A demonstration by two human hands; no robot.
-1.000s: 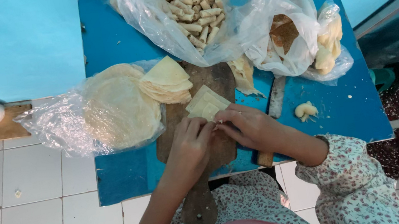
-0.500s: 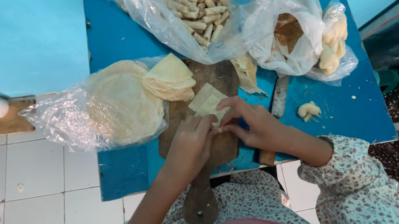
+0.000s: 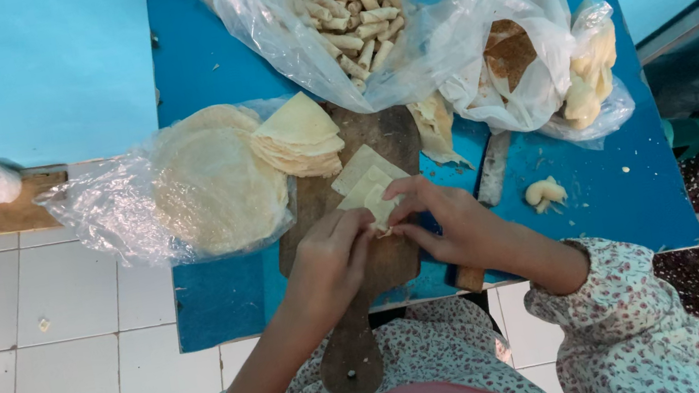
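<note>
On the brown wooden board point(image 3: 376, 248), both hands, left hand point(image 3: 329, 260) and right hand point(image 3: 450, 225), pinch a pale square wrapper point(image 3: 369, 186) with their fingers; many finished rolls point(image 3: 342, 1) fill the clear bag, stacked wrappers point(image 3: 298, 137) remain.

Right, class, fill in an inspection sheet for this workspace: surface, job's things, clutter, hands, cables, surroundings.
Surface: blue table with a wooden board on it.
Job's things: pale wrapper sheet on the board; stack of folded wrappers; round wrappers in plastic.
Clutter: clear bag of small rolls; second bag; dough lump.
Hands: left hand and right hand pinch the sheet's near edge with their fingers.
Cables: nothing seen.
Surroundings: white tiled floor.
</note>
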